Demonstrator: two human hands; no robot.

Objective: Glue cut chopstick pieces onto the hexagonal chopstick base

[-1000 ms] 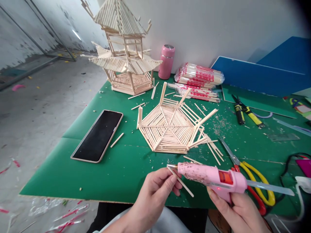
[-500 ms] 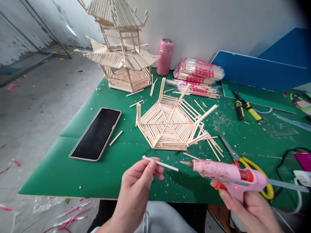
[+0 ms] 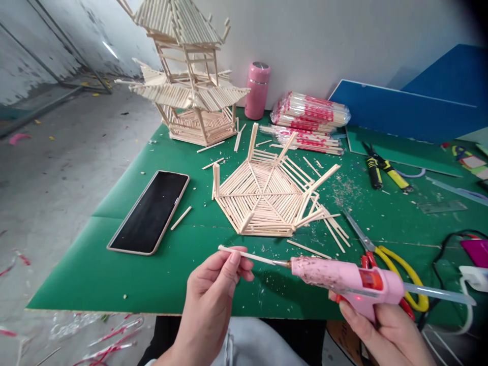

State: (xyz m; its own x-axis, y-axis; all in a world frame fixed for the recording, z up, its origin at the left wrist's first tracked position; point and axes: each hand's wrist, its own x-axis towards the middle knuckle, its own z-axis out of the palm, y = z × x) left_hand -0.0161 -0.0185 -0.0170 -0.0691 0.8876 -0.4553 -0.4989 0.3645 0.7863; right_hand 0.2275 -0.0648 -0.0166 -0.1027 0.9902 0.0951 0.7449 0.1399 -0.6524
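Note:
My left hand (image 3: 215, 284) pinches a short wooden stick (image 3: 247, 255), held nearly level above the green mat's front edge. My right hand (image 3: 381, 330) grips a pink hot glue gun (image 3: 351, 280); its metal nozzle touches the stick's right end. Just beyond lies a flat hexagonal panel of glued sticks (image 3: 267, 195) with a few sticks rising from its corners. A finished stick pagoda (image 3: 186, 76) stands at the back left.
A black phone (image 3: 150, 211) lies left of the panel on the green mat (image 3: 114, 264). Yellow-handled scissors (image 3: 389, 254), pliers (image 3: 385, 170), packs of chopsticks (image 3: 310, 114), a pink flask (image 3: 257, 90) and loose sticks (image 3: 331, 229) are scattered around. Blue boards (image 3: 404, 114) lean at the back right.
My left hand turned the stick from slanting to nearly level and lifted it. The glue gun drew back to the right, then came in again until its nozzle met the stick's end.

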